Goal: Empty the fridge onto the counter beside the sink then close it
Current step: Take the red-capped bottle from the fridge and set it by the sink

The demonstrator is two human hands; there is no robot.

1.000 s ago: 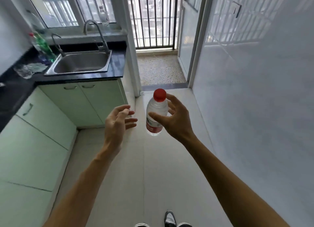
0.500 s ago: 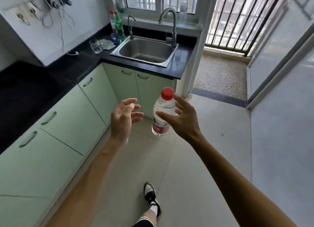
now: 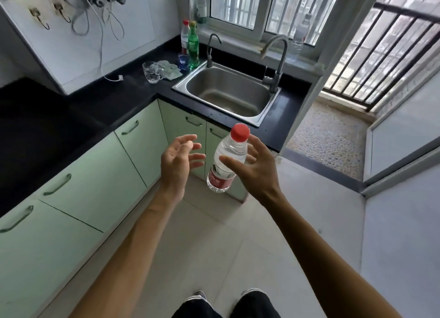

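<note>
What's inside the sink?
The sink looks empty: only bare steel and the drain show. The tall faucet hides a small bit of the far corner, and the bottle hides nothing of the basin.

Right hand point(image 3: 258, 172): grip closed around a clear water bottle point(image 3: 227, 161), red cap, red label, tilted slightly, held above the floor. Left hand point(image 3: 177, 163): empty, fingers spread, just beside the bottle, not touching. Black bench point(image 3: 114, 103): L-shaped, over pale green cabinets point(image 3: 92, 186). Steel sink point(image 3: 228, 93) set in the bench, tall faucet point(image 3: 276, 60) at its right rear. Left of sink: glass mug point(image 3: 152, 71), crumpled cloth point(image 3: 170, 70), green bottle point(image 3: 193, 47), red-capped bottle point(image 3: 184, 37).
</note>
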